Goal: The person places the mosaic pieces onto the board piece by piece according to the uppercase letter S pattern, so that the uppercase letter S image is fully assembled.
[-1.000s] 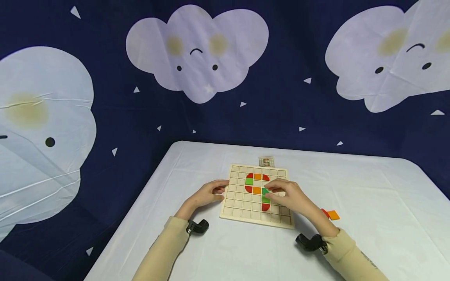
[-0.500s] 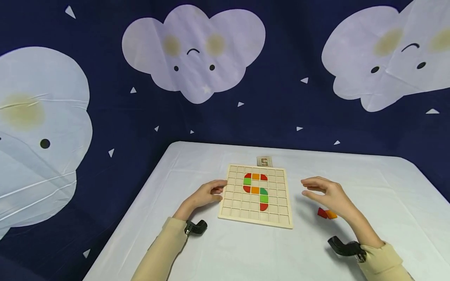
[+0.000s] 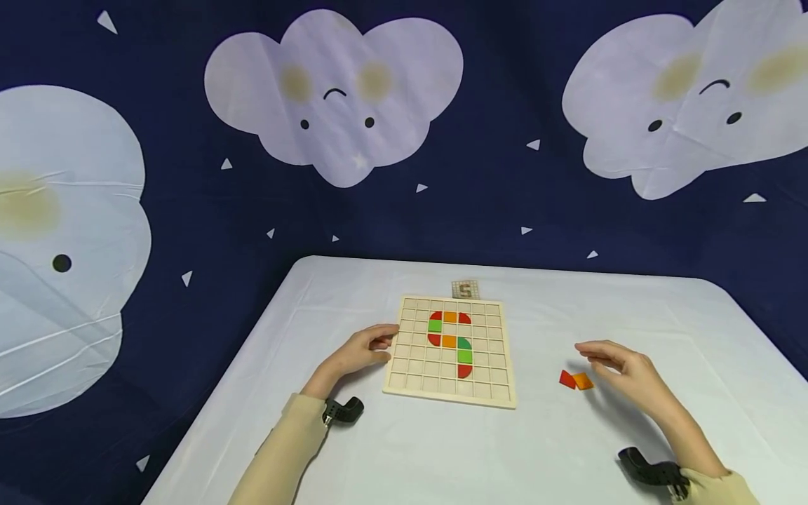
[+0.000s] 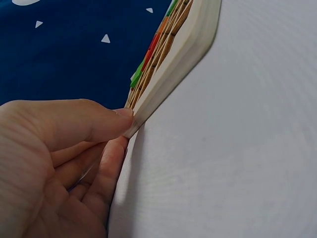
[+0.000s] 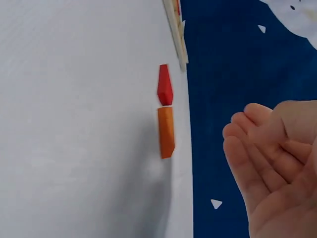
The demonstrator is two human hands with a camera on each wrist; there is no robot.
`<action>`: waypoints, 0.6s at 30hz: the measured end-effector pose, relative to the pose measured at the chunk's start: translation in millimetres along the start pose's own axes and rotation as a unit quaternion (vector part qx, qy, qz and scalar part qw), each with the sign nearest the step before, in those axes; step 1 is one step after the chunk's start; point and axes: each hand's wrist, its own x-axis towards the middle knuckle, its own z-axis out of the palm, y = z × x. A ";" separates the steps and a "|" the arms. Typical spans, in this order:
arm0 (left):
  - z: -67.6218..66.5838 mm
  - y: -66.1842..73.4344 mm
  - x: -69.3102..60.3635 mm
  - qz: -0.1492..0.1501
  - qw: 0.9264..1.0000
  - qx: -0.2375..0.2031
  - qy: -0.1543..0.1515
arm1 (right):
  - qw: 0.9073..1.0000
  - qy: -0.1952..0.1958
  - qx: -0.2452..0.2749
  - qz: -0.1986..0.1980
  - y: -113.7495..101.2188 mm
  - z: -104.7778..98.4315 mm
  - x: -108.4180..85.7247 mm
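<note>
A square wooden grid board [image 3: 416,382] lies on the table, with red, orange and green tiles [image 3: 464,356] set in its cells in an S shape. At its left edge, my left hand [image 3: 358,351] touches the wood with thumb and fingertips set apart along the side. The left wrist view shows the thumb [image 4: 94,121] against the board's rim. My right hand [image 3: 631,372] is held above the table with loosely bent fingers and nothing in them. Just left of it lie a loose red piece [image 3: 567,379] and an orange square piece [image 3: 583,381], side by side.
A small card [image 3: 466,289] with a grid and an S pattern lies behind the board's far edge. White cloth covers the table [image 3: 543,449]. A dark blue backdrop [image 3: 492,210] with clouds hangs behind it.
My right hand has left the board and moved right, past the loose red and orange pieces. The left hand stays at the board's edge. The head view has shifted slightly.
</note>
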 end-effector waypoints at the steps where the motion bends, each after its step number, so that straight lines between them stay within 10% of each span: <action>1: -0.3 0.0 -0.6 0.001 1.000 0.002 0.002 | 1.000 -0.005 -0.005 -0.006 1.6 0.7 -0.4; 12: -0.7 -3.0 -1.8 -0.010 1.000 -0.005 0.004 | 0.991 -0.076 -0.104 0.027 9.7 5.3 -0.8; 18: -0.3 -1.8 -0.8 -0.013 1.000 -0.007 0.002 | 0.991 -0.054 -0.120 0.000 13.2 10.1 -3.1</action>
